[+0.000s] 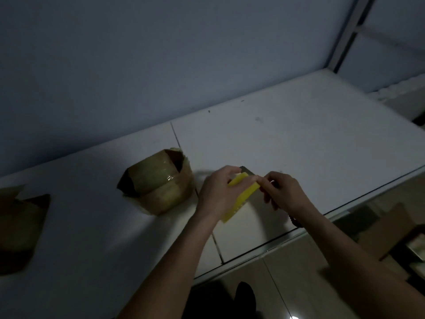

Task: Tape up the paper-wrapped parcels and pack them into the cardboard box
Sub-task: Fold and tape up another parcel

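Overhead, the white table point(299, 139) fills most of the view, its far edge meeting the wall and its near edge running diagonally down to the left. On the floor past the table's near right edge, a brown shape that appears to be the cardboard box point(386, 229) lies dim and only partly visible. A paper-wrapped parcel point(158, 183), already glossy with clear tape and with one paper end gaping upward, stands toward the middle of the table; a second parcel point(20, 229) is cut off at the table's left edge, loose flaps raised.

The left hand point(217, 192) and right hand point(284, 192) meet above the table just inside its near edge. Between them is a yellow dispenser point(241, 199), apparently a tape cutter, its long axis slanting from the fingertips down toward the near edge. The left hand's fingers curl over its upper end, gripping it; the right hand's thumb and forefinger pinch at that same end, probably drawing out the tape's free tip, though the tape itself is too faint to make out. A dark flat object point(247, 170) lies just behind the hands.

Key relation: the central parcel sits just left of the hands, nearer the left hand, so the tape would likely travel leftward to reach it
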